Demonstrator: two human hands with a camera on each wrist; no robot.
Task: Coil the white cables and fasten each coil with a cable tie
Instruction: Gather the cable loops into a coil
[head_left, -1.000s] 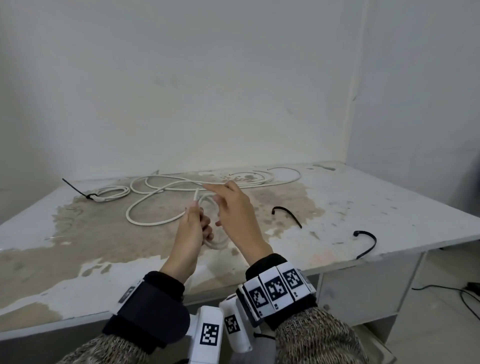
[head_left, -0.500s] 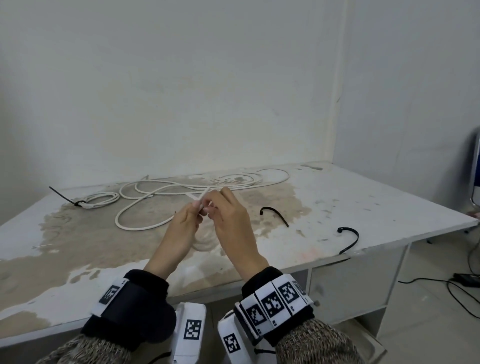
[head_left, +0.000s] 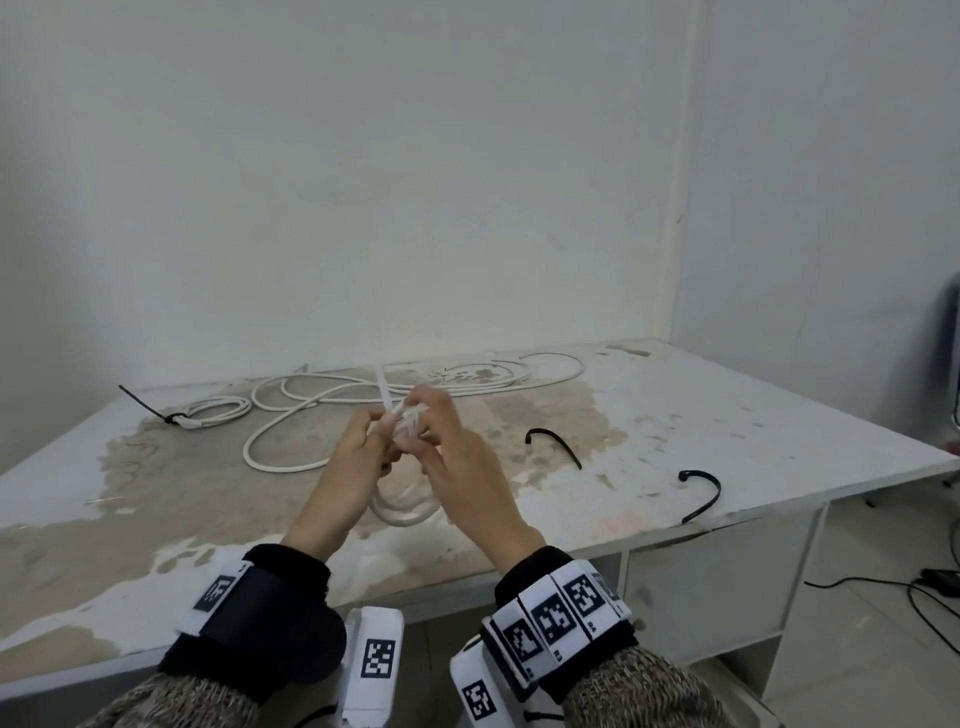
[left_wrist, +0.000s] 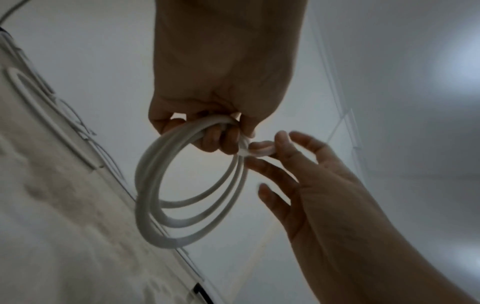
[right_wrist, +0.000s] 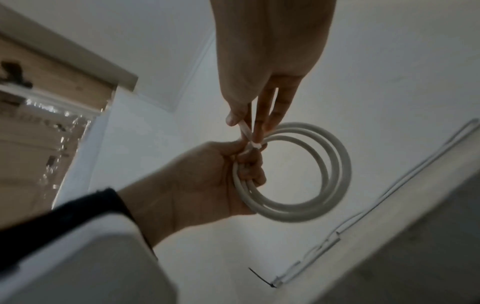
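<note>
Right wrist view, frame centre: the left hand (right_wrist: 207, 174) grasps the coil (right_wrist: 293, 172); the right hand (right_wrist: 267, 61) pinches a white tie (right_wrist: 246, 131) above it.

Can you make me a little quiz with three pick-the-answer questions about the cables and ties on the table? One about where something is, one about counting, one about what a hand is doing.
1. Where is the cable coil already fastened with a black tie?
A. far left of the table
B. on the floor
C. at the table's right edge

2. How many loose black cable ties lie on the table's right side?
A. none
B. two
C. five

3. What is the left hand doing?
A. resting flat on the table
B. gripping the white coil
C. pointing at the wall

Answers:
1 A, the head view shows the tied bundle at the far left.
2 B, one tie and another tie lie there.
3 B, the right wrist view shows its fingers curled round the loops, while the right hand pinches a white tie strip.
</note>
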